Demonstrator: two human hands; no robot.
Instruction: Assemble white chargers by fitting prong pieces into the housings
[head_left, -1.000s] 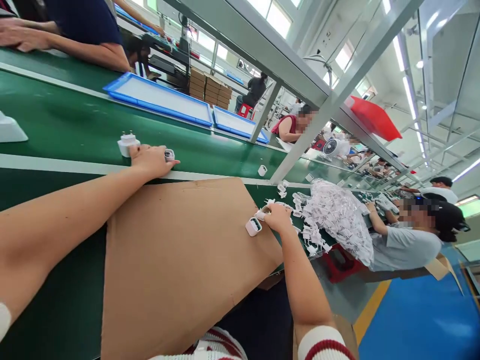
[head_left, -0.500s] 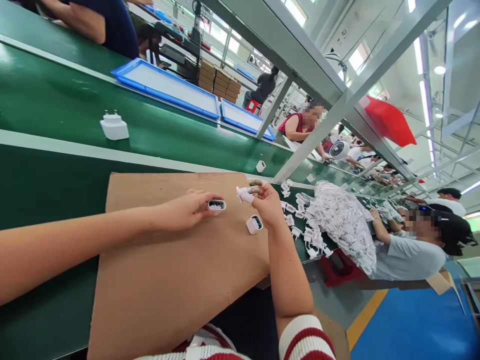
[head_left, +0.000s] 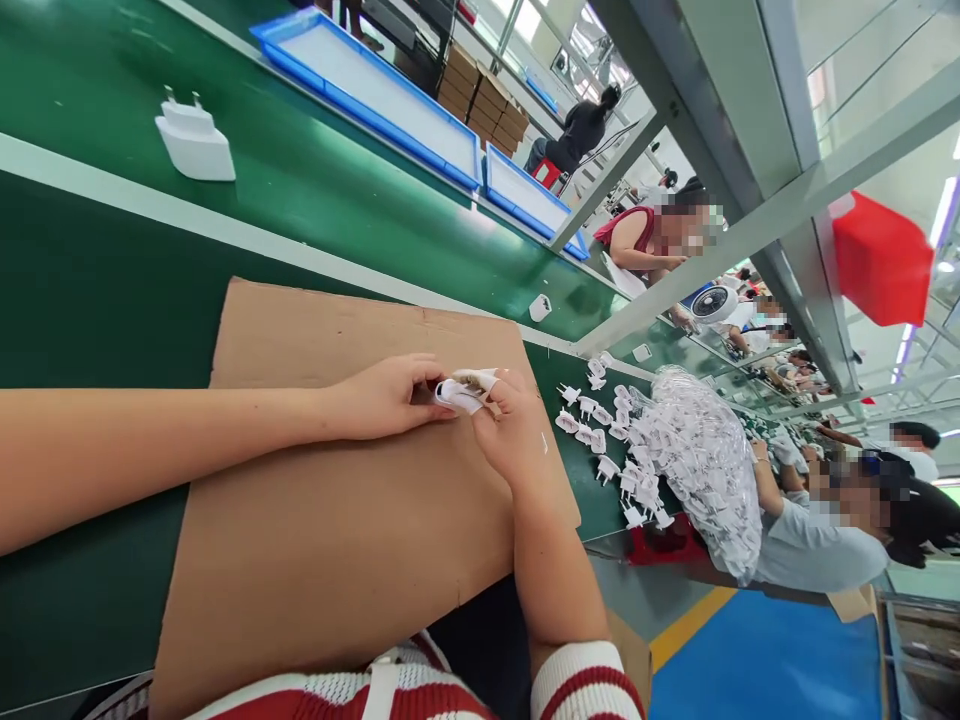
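Observation:
Over the cardboard sheet (head_left: 337, 530) my two hands meet. My left hand (head_left: 390, 398) is closed, thumb and fingers gripping a small white charger housing (head_left: 442, 392) by its left side. From the right, my right hand (head_left: 504, 425) pinches a white plug piece against the housing's other end. White finger covers, one stained brown, wrap its thumb and fingertips and mostly hide that piece. A small white sliver (head_left: 545, 443) shows beside my right wrist.
Loose plug pieces (head_left: 600, 412) and a clear bag full of them (head_left: 701, 470) lie right of the cardboard. On the green belt (head_left: 300, 200) stand an assembled charger (head_left: 195, 140) and a housing (head_left: 540, 307). A metal post (head_left: 630, 290) rises beyond; a co-worker (head_left: 817, 540) sits at right.
My right hand has moved left and down, bringing the plug piece to the housing in my left hand. The second housing on the cardboard is now out of sight. The view has turned.

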